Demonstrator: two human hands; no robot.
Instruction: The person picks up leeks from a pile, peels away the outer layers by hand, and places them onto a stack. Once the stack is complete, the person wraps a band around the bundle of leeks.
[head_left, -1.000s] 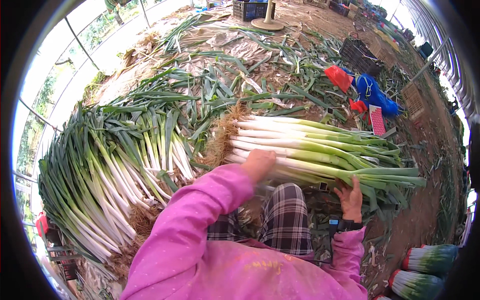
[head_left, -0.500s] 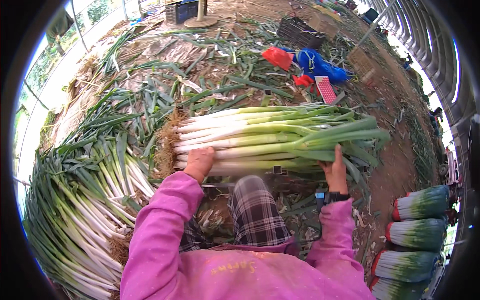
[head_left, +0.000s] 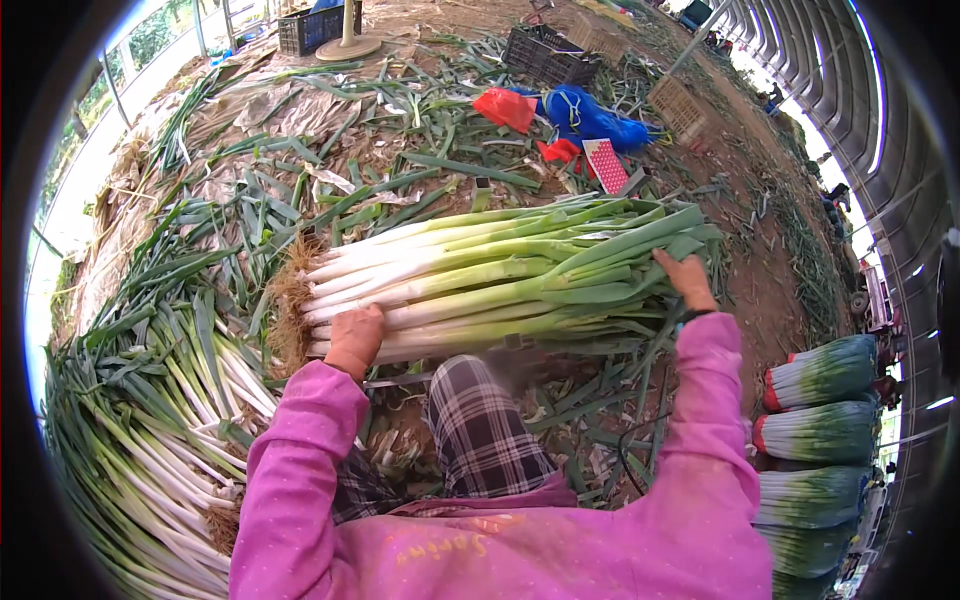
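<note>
A thick pile of long green onions (head_left: pixel 450 285) lies sideways before my knees, roots to the left and green leaves to the right. My left hand (head_left: pixel 355 338) is closed over the near white stalks, just right of the brown roots (head_left: pixel 291 303). At the other end my right hand (head_left: pixel 688 281) grips the green leaves, with part of its fingers hidden among them. The pile rests on a low support mostly hidden beneath it.
A large heap of loose green onions (head_left: pixel 140 440) spreads at my left. Tied bundles (head_left: pixel 815 432) stack at my right. Beyond the pile lie blue netting (head_left: pixel 595 120), a red bag (head_left: pixel 505 109), a pink-and-white card (head_left: pixel 604 166) and black crates (head_left: pixel 548 55). Leaf scraps litter the ground.
My right hand has shifted from the near side of the leaves outward toward their tips. The left hand stays on the white stalks. The whole view has swung slightly.
</note>
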